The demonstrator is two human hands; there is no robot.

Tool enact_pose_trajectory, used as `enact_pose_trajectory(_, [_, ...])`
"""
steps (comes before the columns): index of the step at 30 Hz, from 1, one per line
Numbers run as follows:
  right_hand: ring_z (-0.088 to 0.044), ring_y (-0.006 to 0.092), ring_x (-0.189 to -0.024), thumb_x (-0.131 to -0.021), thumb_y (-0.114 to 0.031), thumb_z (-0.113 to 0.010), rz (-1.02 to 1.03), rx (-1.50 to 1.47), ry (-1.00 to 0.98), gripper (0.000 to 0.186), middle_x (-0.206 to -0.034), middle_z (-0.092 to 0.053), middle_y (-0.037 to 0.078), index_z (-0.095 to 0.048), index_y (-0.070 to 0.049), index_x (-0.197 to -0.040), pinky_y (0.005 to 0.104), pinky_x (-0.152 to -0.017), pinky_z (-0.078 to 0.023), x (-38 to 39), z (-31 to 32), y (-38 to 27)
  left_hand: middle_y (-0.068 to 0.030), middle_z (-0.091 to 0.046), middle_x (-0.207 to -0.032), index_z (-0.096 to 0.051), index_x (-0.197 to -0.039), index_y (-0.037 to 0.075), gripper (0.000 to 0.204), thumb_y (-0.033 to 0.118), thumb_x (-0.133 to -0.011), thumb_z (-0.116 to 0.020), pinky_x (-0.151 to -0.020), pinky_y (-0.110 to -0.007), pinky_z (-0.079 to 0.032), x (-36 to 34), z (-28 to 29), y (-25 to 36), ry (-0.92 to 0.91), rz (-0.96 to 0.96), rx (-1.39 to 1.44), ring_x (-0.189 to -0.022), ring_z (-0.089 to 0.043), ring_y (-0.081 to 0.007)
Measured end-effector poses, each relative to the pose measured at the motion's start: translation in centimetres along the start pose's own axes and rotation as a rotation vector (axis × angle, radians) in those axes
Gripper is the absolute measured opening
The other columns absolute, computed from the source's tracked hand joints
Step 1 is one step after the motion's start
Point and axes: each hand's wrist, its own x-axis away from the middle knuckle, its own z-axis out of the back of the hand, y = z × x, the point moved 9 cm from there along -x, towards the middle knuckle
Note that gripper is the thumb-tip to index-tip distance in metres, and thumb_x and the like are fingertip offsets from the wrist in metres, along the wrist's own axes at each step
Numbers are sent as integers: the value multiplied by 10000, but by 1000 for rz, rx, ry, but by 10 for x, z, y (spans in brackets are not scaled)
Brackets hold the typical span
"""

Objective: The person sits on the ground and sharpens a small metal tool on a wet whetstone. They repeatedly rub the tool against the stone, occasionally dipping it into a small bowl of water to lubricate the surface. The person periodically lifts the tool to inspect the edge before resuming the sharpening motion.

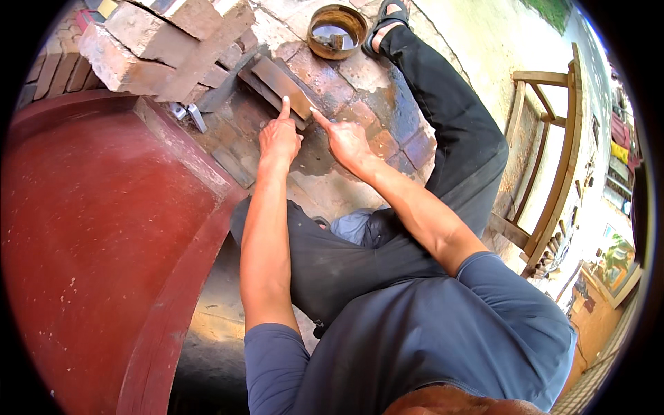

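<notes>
A flat brown rectangular block, similar to a whetstone in shape, lies slantwise on a longer dark piece on the wet paving. My left hand has its index finger stretched onto the near part of the block, the other fingers curled in. From the right, my right hand points its index finger at the block's near right corner, the tip at or touching it. Its remaining fingers are bent. Nothing shows held in either hand, though the undersides of the palms are hidden.
A round brown bowl with water and a small object inside stands beyond the block, by my sandalled foot. Stacked bricks rise at the far left. A large red curved panel fills the left. At right stands a wooden frame.
</notes>
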Motion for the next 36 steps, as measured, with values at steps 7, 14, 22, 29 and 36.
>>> enact_pose_trajectory(7, [-725, 391, -814, -899, -57, -482, 3, 14, 40, 591, -873, -726, 226, -512, -126, -1485, 506, -701, -571, 0, 7, -3, -81, -533, -1511, -692, -1296, 117, 478, 259, -854, -805, -966, -454, -533, 0, -10, -1, 18, -37, 13, -1127, -673, -331])
enact_pose_trajectory(14, [-720, 396, -799, -871, -50, -509, 71, 1, 173, 574, -832, -714, 229, -551, -114, -1439, 513, -676, -565, -14, 8, -1, -74, -585, -1462, -684, -1305, 142, 498, 274, -843, -814, -967, -452, -526, -5, -14, -3, 25, -30, 17, -1133, -676, -314])
enact_pose_trajectory(22, [-726, 390, -783, -875, -67, -516, 50, 3, 168, 582, -815, -720, 217, -551, -151, -1450, 504, -682, -572, -18, 10, -5, -106, -664, -1338, -637, -1369, 141, 570, 259, -842, -819, -961, -456, -523, -3, 0, -2, 57, -42, 31, -1124, -676, -320])
enact_pose_trajectory(29, [-731, 367, -816, -889, -74, -510, 28, 10, 138, 559, -862, -727, 225, -547, -116, -1446, 486, -711, -580, -7, 2, -1, -105, -634, -1387, -671, -1313, 125, 507, 262, -846, -813, -966, -459, -524, -3, 1, 2, 19, -13, 59, -1132, -672, -319])
enact_pose_trajectory(36, [-721, 392, -758, -881, -73, -518, 3, -12, 93, 552, -803, -721, 206, -553, -125, -1429, 512, -681, -570, 5, 1, -2, -102, -626, -1405, -696, -1272, 104, 462, 260, -852, -805, -971, -451, -523, 2, -8, 3, -32, -11, -15, -1136, -674, -313])
